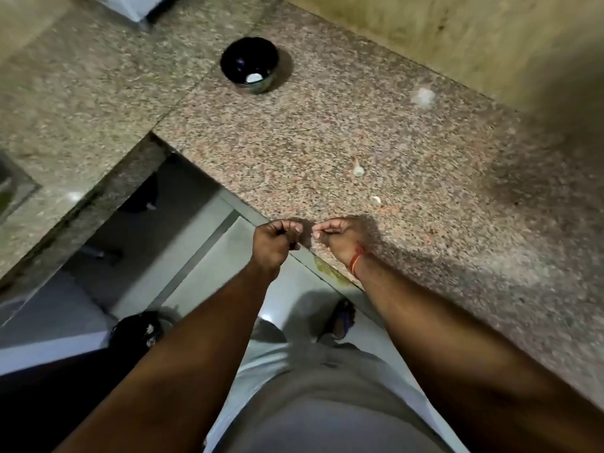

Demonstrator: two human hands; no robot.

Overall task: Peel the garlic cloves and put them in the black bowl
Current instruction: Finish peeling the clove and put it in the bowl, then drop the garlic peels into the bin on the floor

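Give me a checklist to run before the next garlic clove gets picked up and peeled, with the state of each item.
1. Black bowl upright on the counter: ok.
2. A peeled clove already in the bowl: ok, one pale piece shows; the blur hides any more.
3. A clove left on the counter to peel: ok; a smaller piece lies nearer the hands.
4. Left hand free: cannot tell, fingers curled shut.
5. Right hand free: cannot tell, fingers pinched together, anything held is hidden.
6. Loose skins kept apart from the bowl: ok.
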